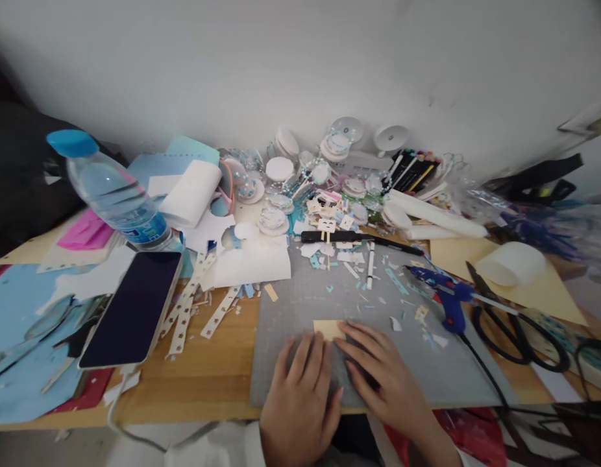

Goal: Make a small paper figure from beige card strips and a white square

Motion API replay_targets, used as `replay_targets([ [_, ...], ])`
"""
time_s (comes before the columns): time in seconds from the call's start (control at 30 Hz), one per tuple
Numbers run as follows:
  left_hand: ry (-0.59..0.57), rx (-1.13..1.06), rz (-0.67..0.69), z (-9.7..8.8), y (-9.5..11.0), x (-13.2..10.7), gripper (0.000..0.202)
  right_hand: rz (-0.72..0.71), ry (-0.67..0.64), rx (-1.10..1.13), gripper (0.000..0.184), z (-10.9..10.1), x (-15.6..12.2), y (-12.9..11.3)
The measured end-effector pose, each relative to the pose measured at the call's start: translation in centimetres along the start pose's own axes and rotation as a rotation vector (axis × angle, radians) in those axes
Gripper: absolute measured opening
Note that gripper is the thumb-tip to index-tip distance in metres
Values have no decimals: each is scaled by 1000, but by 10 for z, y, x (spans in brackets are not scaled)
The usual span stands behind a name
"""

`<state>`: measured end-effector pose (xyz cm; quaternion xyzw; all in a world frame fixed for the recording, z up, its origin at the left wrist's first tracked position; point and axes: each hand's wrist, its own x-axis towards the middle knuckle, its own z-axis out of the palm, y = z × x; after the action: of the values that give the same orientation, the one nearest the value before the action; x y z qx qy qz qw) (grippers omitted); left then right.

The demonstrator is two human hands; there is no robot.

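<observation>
A small tan piece of paper [328, 328] lies on the grey cutting mat [291, 305] near the table's front edge. My left hand [300, 395] lies flat just below the paper, fingers stretched out and together, fingertips close to its lower edge. My right hand [383, 373] lies beside it, fingers extended toward the paper's right corner and touching it. Neither hand grips anything that I can see. Small paper scraps are scattered over the mat beyond the hands.
A blue glue gun [449, 298] and black scissors [505, 324] lie right of the mat. A phone [135, 305] and a tilted water bottle [113, 194] are at the left. Paper rolls, round white discs, markers [415, 170] and a black pen [349, 237] crowd the back.
</observation>
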<state>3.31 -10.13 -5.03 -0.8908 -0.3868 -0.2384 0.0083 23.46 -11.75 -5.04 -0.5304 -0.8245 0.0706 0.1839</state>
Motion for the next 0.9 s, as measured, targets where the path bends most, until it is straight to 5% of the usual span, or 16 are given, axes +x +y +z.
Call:
replay_targets([
  [0.27,-80,18,-25,8,-3,-3,60,-5,-36,1,50,0,-2,2],
  [0.9,-38,62,-98,10,2,-3,55,-37,70,-14,41,3,3,5],
])
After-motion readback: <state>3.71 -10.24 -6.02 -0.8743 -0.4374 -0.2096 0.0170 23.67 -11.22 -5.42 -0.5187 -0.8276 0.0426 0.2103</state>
